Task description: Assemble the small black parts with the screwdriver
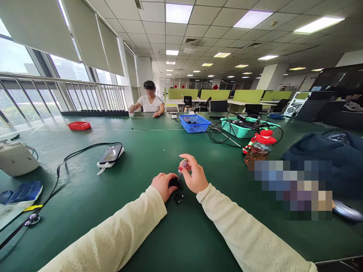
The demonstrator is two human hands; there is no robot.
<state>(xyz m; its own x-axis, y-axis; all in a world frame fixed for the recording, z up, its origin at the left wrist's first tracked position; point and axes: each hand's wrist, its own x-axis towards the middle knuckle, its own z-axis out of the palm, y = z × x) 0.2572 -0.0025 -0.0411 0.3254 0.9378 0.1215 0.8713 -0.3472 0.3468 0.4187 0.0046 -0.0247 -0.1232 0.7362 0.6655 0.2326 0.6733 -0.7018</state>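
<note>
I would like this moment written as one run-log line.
left hand: holding black part | right hand: pinching slim tool, tip down at black part | nearby: small black piece on green table

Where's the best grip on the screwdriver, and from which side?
Probably the screwdriver's handle, from the right, as the right hand grips: it leans that way, lower end at the black part, which the left hand holds from the left.

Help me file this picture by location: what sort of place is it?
Probably an open-plan office, with a big green table used as a workbench. Yellow-green partitions stand along the desks behind, black office chairs are beside them, and light panels are set in the tiled ceiling.
</note>
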